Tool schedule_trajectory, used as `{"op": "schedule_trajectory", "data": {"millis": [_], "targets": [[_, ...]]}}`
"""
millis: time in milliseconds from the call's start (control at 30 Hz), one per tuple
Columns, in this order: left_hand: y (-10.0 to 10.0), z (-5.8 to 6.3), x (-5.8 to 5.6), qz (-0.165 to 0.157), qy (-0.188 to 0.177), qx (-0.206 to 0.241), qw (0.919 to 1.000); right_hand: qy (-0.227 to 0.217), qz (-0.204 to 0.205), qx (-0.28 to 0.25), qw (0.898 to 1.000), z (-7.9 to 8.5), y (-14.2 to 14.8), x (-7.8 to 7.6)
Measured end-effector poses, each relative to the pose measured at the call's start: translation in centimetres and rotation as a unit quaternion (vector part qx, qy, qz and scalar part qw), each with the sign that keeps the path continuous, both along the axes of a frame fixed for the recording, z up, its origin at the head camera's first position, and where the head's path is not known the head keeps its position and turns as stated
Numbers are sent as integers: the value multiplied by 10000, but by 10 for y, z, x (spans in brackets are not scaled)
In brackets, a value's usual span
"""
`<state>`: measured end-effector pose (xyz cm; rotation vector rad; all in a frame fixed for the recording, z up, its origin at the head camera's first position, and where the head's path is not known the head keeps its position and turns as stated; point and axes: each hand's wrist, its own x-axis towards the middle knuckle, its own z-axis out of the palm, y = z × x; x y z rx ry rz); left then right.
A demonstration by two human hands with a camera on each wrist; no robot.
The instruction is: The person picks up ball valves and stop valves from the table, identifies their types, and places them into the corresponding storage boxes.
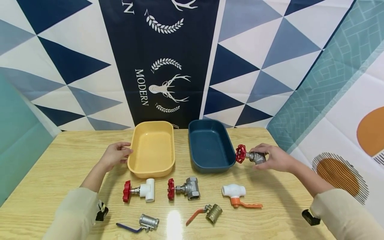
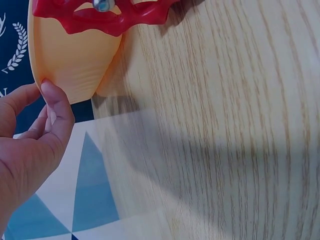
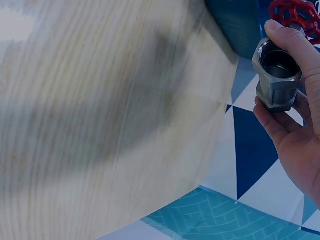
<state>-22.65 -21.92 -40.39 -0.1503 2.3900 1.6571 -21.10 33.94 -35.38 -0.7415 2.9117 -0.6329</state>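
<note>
My right hand [image 1: 274, 158] grips the metal body of a gate valve [image 3: 277, 75] with a red handwheel [image 1: 241, 153]. The valve is held at the right side of the dark blue bin [image 1: 196, 163], its handwheel close to the rim. Thumb on one side and fingers on the other hold it in the right wrist view, where an open threaded end faces the camera. At the left side of the yellow bin [image 1: 151, 174], my left hand [image 1: 115, 156] pinches the rim; in the left wrist view one fingertip lies against the bin's wall [image 2: 82, 75].
In front of the bins lie a white valve with red handwheel [image 1: 147, 190], another metal gate valve [image 1: 192, 188], a white valve with orange lever [image 1: 234, 190], a blue-lever ball valve [image 1: 148, 221] and a brass red-lever one [image 1: 214, 214]. Patterned cloth hangs behind the wooden table [image 1: 75, 146].
</note>
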Motion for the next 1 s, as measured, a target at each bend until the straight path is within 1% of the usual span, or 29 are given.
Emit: {"op": "schedule_trajectory", "data": {"millis": [267, 467, 1000], "targets": [[-1, -2, -2, 16, -4, 34, 10000, -154, 14, 47, 9999, 9, -13, -8], [0, -1, -1, 24, -50, 31, 10000, -91, 87, 89, 9999, 14, -23, -13], [-2, -4, -1, 44, -23, 134, 9999, -25, 258, 172, 9995, 16, -37, -24]]}}
